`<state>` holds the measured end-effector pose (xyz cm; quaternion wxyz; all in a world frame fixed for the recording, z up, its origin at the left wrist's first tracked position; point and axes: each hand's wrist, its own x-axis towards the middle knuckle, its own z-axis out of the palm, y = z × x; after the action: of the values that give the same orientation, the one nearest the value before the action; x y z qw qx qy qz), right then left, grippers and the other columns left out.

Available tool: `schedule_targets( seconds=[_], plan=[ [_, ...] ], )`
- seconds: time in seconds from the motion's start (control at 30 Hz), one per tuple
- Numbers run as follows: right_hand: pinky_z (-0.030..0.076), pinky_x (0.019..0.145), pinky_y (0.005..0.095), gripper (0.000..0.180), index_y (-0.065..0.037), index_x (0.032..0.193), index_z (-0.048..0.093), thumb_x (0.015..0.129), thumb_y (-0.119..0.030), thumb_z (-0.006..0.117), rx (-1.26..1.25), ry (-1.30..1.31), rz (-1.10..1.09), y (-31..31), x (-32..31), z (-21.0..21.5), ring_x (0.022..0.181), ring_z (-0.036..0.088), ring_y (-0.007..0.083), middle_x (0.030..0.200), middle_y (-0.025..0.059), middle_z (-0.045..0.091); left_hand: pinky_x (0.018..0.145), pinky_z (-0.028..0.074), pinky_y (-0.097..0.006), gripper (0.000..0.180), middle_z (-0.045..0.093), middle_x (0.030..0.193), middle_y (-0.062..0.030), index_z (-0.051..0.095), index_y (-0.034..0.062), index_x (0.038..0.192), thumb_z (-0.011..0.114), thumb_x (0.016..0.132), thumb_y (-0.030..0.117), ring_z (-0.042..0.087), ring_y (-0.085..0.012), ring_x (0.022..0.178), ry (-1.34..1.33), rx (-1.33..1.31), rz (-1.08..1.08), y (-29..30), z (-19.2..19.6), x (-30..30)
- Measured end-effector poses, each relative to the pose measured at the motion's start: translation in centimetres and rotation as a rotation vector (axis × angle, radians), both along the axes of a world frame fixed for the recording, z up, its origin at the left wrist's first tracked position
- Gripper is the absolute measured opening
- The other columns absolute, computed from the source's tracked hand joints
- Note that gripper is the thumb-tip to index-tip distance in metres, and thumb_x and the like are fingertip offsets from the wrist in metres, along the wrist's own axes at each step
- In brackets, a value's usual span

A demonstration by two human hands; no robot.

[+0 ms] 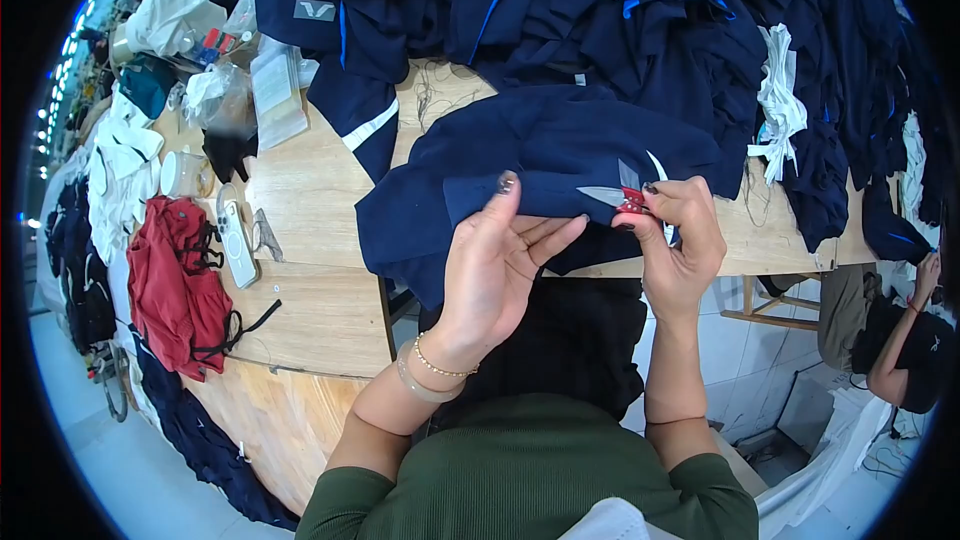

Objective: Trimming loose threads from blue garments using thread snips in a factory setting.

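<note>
A wooden table [305, 195] spreads across the middle and left of the frame, and a heap of navy clothing [600, 10] fills its upper edge. One loose navy garment [560, 145] lies at the centre, partly over the table's near edge, directly under the hands. As a judgement, working well with a blade here calls for that cloth to be kept flat and steadied, the points angled shallowly along the surface so they don't catch the weave, and the free fingertips well away from the cutting line. The left hand [495, 275], left of centre, is turned palm up, thumb raised over the cloth and apart from the loosely curled fingers; whether it touches the fabric I cannot tell. The right hand [685, 240], right of centre, has its wrist below, thumb and forefinger pinching the red handle of small snips [630, 200], whose two blades stand apart, one aimed left, one upward.
</note>
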<state>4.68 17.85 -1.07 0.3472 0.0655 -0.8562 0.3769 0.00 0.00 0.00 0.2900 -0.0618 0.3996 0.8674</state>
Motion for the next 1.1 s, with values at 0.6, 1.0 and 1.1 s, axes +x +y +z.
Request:
schedule_targets(
  seconds=[0.6, 1.0, 1.1],
  plan=[
    [0.042, 0.06, 0.029, 0.026, 0.002, 0.076, 0.061, 0.067, -0.012, 0.082, -0.123, -0.099, 0.018, -0.3, -1.1, 1.5, 0.07, 0.053, 0.0209, 0.076, 0.0094, 0.062, 0.094, 0.054, -0.036, 0.018, 0.068, 0.098, -0.0065, 0.068, -0.0029, 0.097, 0.053, 0.098, 0.008, 0.066, -0.0134, 0.089, 0.144, 0.182, 0.175, 0.0, -1.2, 0.5],
    [0.041, 0.056, 0.0287, 0.028, 0.0, 0.08, 0.062, 0.065, -0.011, 0.083, -0.055, 0.056, -0.116, -2.5, -1.0, 0.6, 0.065, 0.053, 0.0221, 0.078, 0.0107, 0.063, 0.104, 0.046, -0.036, 0.02, 0.066, 0.114, -0.0121, 0.065, -0.0044, 0.108, 0.053, 0.097, 0.007, 0.061, -0.0269, 0.113, 0.111, 0.318, 0.205, 0.4, -1.6, 1.1],
    [0.04, 0.056, 0.0288, 0.028, 0.0, 0.081, 0.062, 0.065, -0.012, 0.083, -0.034, 0.067, -0.115, -2.6, -1.1, 0.6, 0.065, 0.053, 0.0217, 0.078, 0.0105, 0.063, 0.104, 0.046, -0.036, 0.02, 0.066, 0.114, -0.0122, 0.065, -0.0042, 0.109, 0.053, 0.098, 0.008, 0.061, -0.0268, 0.113, 0.114, 0.326, 0.206, 0.4, -1.5, 1.1]
  ],
)
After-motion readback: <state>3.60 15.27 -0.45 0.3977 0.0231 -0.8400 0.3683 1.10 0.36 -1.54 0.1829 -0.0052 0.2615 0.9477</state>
